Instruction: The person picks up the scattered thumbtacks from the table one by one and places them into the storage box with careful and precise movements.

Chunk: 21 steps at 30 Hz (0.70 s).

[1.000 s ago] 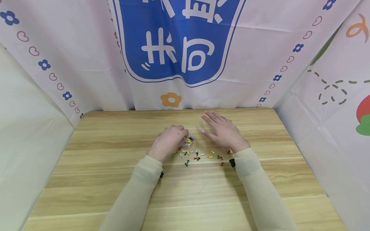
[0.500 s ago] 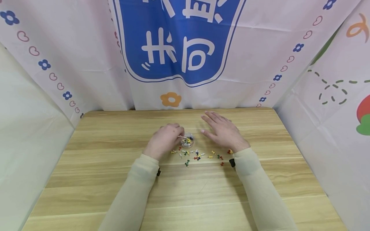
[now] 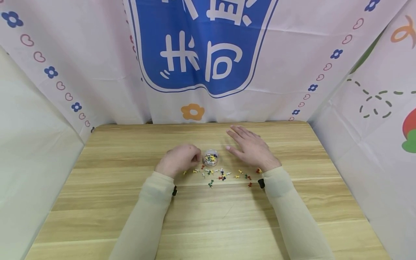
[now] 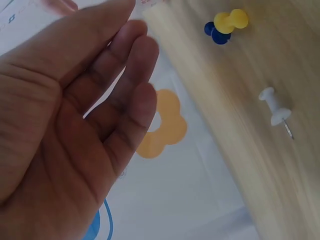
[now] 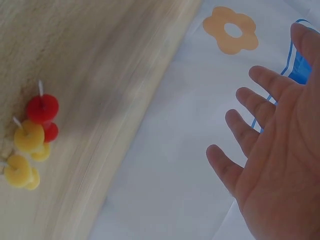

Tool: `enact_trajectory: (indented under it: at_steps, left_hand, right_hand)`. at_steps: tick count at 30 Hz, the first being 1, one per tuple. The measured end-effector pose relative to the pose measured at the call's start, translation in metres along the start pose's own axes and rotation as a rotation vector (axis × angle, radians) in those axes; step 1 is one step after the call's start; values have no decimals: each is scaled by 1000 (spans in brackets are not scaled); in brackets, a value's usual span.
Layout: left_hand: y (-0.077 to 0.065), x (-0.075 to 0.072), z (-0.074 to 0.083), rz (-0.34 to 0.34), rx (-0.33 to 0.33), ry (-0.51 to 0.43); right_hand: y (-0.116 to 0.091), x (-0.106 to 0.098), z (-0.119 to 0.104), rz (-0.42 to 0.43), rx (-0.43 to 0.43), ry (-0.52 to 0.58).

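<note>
A small round clear container (image 3: 211,163) holding several push pins stands mid-table in the head view. Just left of it is my left hand (image 3: 177,159), its fingers loosely bent. Nothing shows between them in the left wrist view, where the thumb hides part of the index finger. A white push pin (image 4: 274,106) and a yellow push pin (image 4: 231,21) lie on the wood beyond that hand. On the other side of the container, my right hand (image 3: 250,148) rests with spread fingers, holding nothing. Red push pins (image 5: 42,108) lie near its wrist, with yellow ones beside them.
Loose coloured push pins, such as a green push pin (image 3: 210,185) and a red push pin (image 3: 250,185), are strewn over the wooden table (image 3: 208,224) in front of the container. A white printed curtain (image 3: 123,101) hangs behind the table's far edge.
My left hand has drawn back leftward from over the container, uncovering it and a yellow push pin lower left. The right hand has stayed in place.
</note>
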<state>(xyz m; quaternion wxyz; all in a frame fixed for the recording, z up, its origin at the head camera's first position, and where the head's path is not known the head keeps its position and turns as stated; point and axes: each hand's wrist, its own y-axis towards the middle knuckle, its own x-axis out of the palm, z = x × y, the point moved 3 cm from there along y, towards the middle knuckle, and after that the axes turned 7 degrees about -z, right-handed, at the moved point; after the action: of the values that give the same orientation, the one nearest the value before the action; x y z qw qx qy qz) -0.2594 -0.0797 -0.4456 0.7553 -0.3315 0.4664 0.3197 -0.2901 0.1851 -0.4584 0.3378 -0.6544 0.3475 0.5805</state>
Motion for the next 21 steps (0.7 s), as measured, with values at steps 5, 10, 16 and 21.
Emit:
enact_trajectory:
  at_steps: [5, 10, 16, 21]
  left_hand:
    - [1, 5, -2, -95, -7, -69]
    - [4, 11, -3, -133, 7, -79]
    - [9, 19, -6, -150, 2, -67]
    - [10, 21, -6, -145, -16, -74]
  right_hand:
    - [0, 1, 1, 7, -2, -5]
    - [0, 1, 1, 13, -9, -15]
    - [-1, 0, 1, -3, 0, -19]
    - [-1, -1, 0, -4, -1, -12]
